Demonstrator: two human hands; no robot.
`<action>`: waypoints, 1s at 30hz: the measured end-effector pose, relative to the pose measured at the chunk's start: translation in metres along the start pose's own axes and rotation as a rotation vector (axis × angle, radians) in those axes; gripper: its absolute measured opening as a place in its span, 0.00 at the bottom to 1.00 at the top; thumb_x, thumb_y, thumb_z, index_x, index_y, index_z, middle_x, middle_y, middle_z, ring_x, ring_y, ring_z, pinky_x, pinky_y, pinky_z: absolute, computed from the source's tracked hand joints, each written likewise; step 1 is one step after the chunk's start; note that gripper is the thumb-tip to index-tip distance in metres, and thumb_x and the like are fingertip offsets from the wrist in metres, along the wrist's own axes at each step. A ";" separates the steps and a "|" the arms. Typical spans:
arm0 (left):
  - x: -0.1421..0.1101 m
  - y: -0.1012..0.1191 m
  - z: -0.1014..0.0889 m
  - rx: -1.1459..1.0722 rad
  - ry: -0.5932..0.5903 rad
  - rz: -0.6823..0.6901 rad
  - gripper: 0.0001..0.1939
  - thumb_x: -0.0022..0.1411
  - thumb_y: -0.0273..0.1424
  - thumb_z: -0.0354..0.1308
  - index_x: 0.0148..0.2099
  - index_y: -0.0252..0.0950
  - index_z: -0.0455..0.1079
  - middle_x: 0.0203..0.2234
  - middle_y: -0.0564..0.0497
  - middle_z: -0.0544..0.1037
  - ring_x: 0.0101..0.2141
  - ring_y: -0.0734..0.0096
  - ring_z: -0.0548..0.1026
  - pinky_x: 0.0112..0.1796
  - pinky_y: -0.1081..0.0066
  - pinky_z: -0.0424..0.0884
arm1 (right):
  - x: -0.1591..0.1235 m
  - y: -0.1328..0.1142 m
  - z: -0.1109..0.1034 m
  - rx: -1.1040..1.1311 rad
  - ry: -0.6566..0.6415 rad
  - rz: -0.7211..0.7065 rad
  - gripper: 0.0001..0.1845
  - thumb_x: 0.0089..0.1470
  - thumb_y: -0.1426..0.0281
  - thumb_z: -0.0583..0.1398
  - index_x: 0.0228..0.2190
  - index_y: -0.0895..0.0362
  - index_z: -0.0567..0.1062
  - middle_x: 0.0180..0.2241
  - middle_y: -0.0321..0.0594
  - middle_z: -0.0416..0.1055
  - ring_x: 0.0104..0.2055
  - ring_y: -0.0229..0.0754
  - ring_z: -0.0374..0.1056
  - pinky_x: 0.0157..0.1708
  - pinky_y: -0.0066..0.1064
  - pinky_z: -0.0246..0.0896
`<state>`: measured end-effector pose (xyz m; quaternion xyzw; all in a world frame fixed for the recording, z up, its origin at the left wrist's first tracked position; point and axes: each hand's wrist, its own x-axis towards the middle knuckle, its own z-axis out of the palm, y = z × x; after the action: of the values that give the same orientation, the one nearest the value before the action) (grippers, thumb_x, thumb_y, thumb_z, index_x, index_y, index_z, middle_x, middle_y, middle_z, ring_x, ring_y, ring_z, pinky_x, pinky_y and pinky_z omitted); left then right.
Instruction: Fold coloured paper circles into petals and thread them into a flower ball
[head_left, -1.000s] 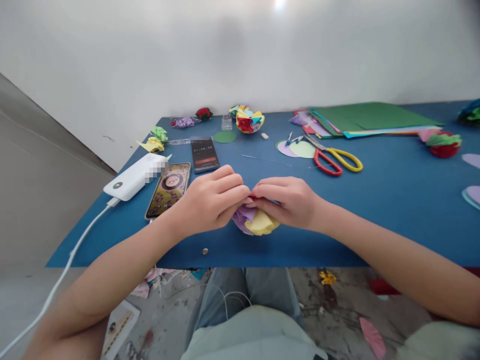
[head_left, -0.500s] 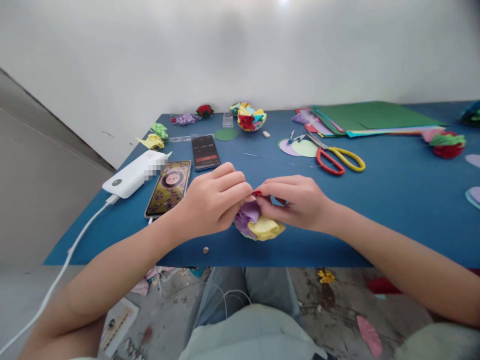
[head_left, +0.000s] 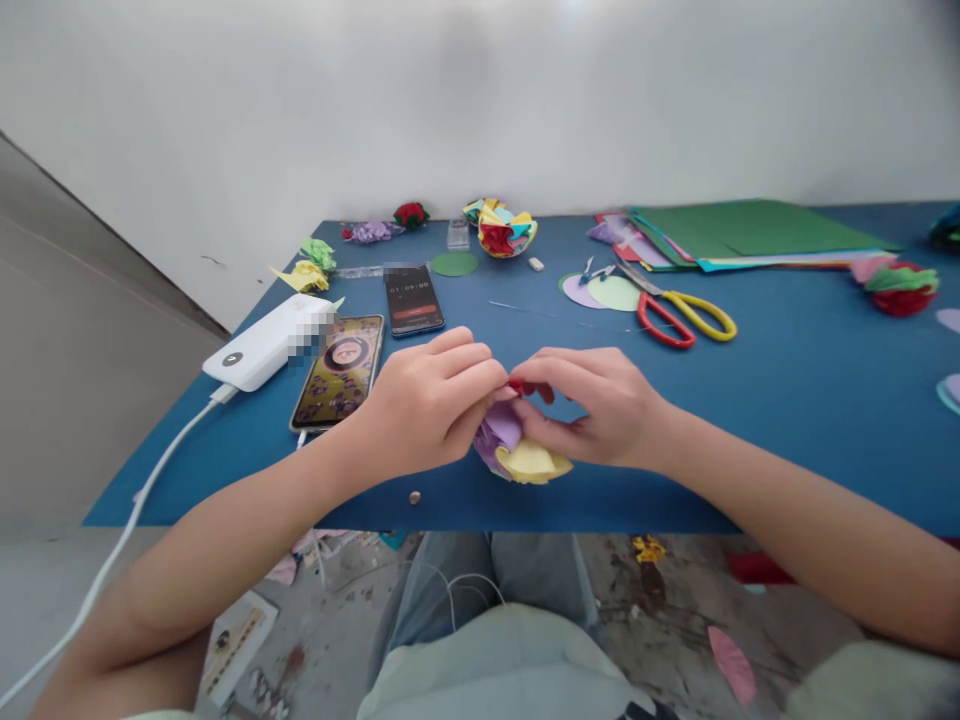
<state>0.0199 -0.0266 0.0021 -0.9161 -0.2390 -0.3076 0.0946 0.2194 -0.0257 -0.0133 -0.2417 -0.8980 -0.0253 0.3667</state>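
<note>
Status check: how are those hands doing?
Left hand gripping purple-yellow paper bundle. Right hand at its red tip. Scissors lie beyond, clear of both.

Paper flower (head_left: 525, 460) was lilac and pale yellow, with a bit of red up top. Table (head_left: 600, 505) was plain blue. Scissors (head_left: 657, 326) had mismatched handles, one red, one yellow lol. Paper stack (head_left: 757, 232) was dark green on top, with turquoise showing at the edge. Power bank (head_left: 264, 345) was white. Oh, and the paper ball (head_left: 507, 236) mixed red, yellow and turquoise.
</note>
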 end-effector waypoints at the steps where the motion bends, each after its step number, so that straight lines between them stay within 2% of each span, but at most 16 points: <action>1: 0.000 0.000 0.001 0.003 0.002 -0.014 0.07 0.61 0.29 0.49 0.31 0.34 0.64 0.25 0.50 0.70 0.28 0.72 0.62 0.30 0.72 0.63 | 0.000 0.000 0.000 0.001 -0.013 0.004 0.07 0.52 0.69 0.57 0.34 0.59 0.69 0.27 0.36 0.70 0.26 0.31 0.63 0.25 0.22 0.58; 6: 0.001 0.001 0.001 0.016 -0.016 -0.049 0.08 0.61 0.30 0.49 0.30 0.34 0.64 0.23 0.50 0.69 0.27 0.72 0.61 0.30 0.72 0.63 | -0.001 0.001 0.005 0.034 0.024 0.037 0.04 0.55 0.71 0.55 0.31 0.57 0.70 0.26 0.34 0.71 0.25 0.30 0.64 0.25 0.20 0.57; 11: 0.003 -0.002 -0.005 0.013 -0.099 0.013 0.07 0.61 0.28 0.48 0.32 0.33 0.65 0.25 0.49 0.69 0.29 0.71 0.61 0.30 0.71 0.63 | 0.001 -0.001 0.003 0.107 0.084 0.088 0.03 0.53 0.72 0.57 0.28 0.57 0.71 0.24 0.34 0.71 0.23 0.30 0.62 0.25 0.20 0.56; 14: 0.003 -0.004 -0.008 -0.036 -0.108 0.059 0.06 0.60 0.25 0.48 0.35 0.33 0.66 0.27 0.48 0.70 0.29 0.71 0.62 0.31 0.71 0.64 | 0.004 -0.002 -0.003 0.225 0.044 0.086 0.05 0.53 0.72 0.58 0.26 0.58 0.70 0.23 0.34 0.67 0.23 0.30 0.59 0.25 0.20 0.56; 17: 0.001 -0.006 -0.008 -0.087 -0.088 0.118 0.07 0.59 0.23 0.47 0.36 0.34 0.66 0.29 0.47 0.71 0.30 0.71 0.62 0.33 0.70 0.65 | 0.005 -0.001 -0.009 0.331 -0.059 0.052 0.06 0.54 0.73 0.56 0.26 0.59 0.69 0.22 0.34 0.63 0.23 0.30 0.56 0.24 0.21 0.54; 20: -0.001 -0.007 -0.005 -0.142 -0.043 0.155 0.08 0.57 0.21 0.47 0.37 0.34 0.65 0.29 0.47 0.72 0.30 0.72 0.64 0.33 0.70 0.66 | 0.005 0.000 -0.012 0.399 -0.106 0.056 0.06 0.55 0.72 0.55 0.26 0.59 0.68 0.23 0.35 0.62 0.24 0.31 0.54 0.24 0.22 0.53; 24: -0.001 -0.008 -0.004 -0.193 0.051 0.158 0.09 0.56 0.19 0.49 0.38 0.35 0.65 0.29 0.48 0.72 0.30 0.72 0.66 0.34 0.70 0.67 | 0.004 -0.004 -0.012 0.410 -0.068 0.051 0.04 0.56 0.73 0.54 0.29 0.58 0.68 0.24 0.35 0.64 0.24 0.30 0.55 0.25 0.21 0.55; 28: 0.000 -0.007 -0.006 -0.219 0.087 0.142 0.10 0.56 0.19 0.49 0.39 0.36 0.65 0.29 0.50 0.71 0.30 0.74 0.67 0.34 0.70 0.68 | 0.002 -0.008 -0.007 0.329 0.024 0.034 0.03 0.55 0.75 0.54 0.32 0.58 0.68 0.26 0.36 0.66 0.27 0.31 0.59 0.28 0.22 0.57; 30: -0.001 -0.007 -0.006 -0.228 0.098 0.140 0.10 0.57 0.19 0.49 0.39 0.37 0.64 0.29 0.50 0.71 0.30 0.74 0.67 0.34 0.70 0.68 | 0.001 -0.009 -0.005 0.278 0.027 0.038 0.05 0.56 0.74 0.52 0.32 0.58 0.67 0.25 0.36 0.65 0.26 0.31 0.59 0.27 0.22 0.58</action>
<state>0.0128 -0.0224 0.0065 -0.9192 -0.1331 -0.3700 0.0228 0.2179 -0.0346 -0.0083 -0.2054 -0.8830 0.1031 0.4092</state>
